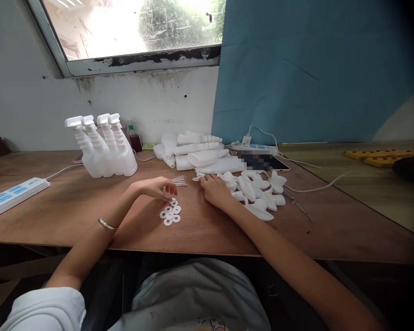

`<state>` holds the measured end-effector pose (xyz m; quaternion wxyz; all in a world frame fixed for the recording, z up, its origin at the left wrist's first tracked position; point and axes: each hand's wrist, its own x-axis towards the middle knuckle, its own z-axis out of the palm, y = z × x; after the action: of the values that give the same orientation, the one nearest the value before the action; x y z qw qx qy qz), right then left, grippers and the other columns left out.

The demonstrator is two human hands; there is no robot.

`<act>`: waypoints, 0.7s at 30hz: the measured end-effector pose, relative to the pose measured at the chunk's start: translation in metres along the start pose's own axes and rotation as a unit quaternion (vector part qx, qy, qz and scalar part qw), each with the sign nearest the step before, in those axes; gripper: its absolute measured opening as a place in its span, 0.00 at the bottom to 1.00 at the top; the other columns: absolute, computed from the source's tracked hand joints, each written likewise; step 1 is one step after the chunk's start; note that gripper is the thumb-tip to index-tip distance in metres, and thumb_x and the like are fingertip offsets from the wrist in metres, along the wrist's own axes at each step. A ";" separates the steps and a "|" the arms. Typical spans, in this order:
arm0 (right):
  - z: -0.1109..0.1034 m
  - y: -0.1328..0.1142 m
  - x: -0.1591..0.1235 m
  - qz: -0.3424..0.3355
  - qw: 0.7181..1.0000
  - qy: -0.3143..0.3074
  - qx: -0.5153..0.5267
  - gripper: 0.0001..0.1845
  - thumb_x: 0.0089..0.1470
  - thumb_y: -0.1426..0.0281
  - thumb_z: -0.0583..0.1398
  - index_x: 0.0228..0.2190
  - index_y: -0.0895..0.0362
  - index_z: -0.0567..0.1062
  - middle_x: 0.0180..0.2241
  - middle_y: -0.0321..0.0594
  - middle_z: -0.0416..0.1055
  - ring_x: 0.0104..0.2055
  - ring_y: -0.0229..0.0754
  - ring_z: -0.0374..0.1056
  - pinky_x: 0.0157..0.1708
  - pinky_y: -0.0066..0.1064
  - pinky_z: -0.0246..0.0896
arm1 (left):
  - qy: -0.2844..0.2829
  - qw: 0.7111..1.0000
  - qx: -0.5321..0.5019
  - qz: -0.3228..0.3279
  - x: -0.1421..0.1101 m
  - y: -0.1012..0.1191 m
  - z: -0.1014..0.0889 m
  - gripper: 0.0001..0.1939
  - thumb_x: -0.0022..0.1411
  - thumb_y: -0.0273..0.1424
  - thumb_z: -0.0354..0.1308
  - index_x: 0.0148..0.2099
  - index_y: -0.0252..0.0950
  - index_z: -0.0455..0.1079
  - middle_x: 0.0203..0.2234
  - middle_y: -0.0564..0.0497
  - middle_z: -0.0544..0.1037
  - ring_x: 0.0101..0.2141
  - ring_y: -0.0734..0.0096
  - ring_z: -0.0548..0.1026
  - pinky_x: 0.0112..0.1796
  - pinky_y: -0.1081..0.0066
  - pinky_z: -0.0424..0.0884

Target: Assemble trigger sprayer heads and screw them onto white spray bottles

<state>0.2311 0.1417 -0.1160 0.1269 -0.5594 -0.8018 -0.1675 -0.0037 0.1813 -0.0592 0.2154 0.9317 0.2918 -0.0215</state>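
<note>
My left hand [157, 187] is bent down over a small group of flat white ring washers [169, 215]. Its fingers are curled, and the fingertips pinch the edge of the topmost washer [173, 202]. Just beyond that hand lies a bunch of thin white plastic sticks or tubes [180, 181]. My right hand [215, 188] rests on the table, its fingers closed around a small white plastic piece [196, 178] that is mostly hidden. Beside it spreads a heap of white plastic sprayer-head parts [253, 188].
White spray bottles [105, 156] stand at the back left. Empty-looking white bottles [200, 154] lie piled near the wall. A tablet [279, 164], a screwdriver [298, 204], a cable [327, 187] and a power strip [17, 195] are on the table, with yellow pieces [379, 156] far right.
</note>
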 end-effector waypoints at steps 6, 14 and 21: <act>-0.004 -0.004 0.001 -0.009 1.000 0.008 0.003 0.19 0.44 0.82 0.53 0.41 0.61 0.68 0.39 0.52 0.66 0.42 0.53 0.58 0.39 0.37 0.55 | -0.006 1.000 -0.031 0.000 0.007 0.003 0.014 0.12 0.47 0.35 0.61 0.36 0.37 0.72 0.31 0.51 0.74 0.32 0.70 0.69 0.31 0.76 0.63; 0.005 0.007 0.004 -0.016 1.000 -0.003 -0.013 0.19 0.48 0.83 0.50 0.41 0.57 0.67 0.41 0.47 0.64 0.38 0.48 0.62 0.37 0.36 0.54 | 0.081 0.996 -0.035 -0.001 0.007 -0.005 0.024 0.11 0.46 0.35 0.61 0.33 0.35 0.70 0.24 0.53 0.70 0.26 0.74 0.67 0.27 0.77 0.61; -0.002 -0.007 0.005 0.012 0.995 0.074 0.061 0.17 0.51 0.77 0.52 0.44 0.57 0.66 0.42 0.46 0.66 0.41 0.49 0.61 0.41 0.36 0.54 | 0.161 0.982 -0.095 0.028 0.010 -0.004 0.033 0.09 0.50 0.35 0.57 0.27 0.33 0.69 0.20 0.54 0.69 0.23 0.78 0.64 0.24 0.78 0.60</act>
<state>0.2230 0.1430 -0.1129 0.2217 -0.5460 -0.7924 -0.1575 0.0047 0.1762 -0.0923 0.2537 0.9060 0.2969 0.1632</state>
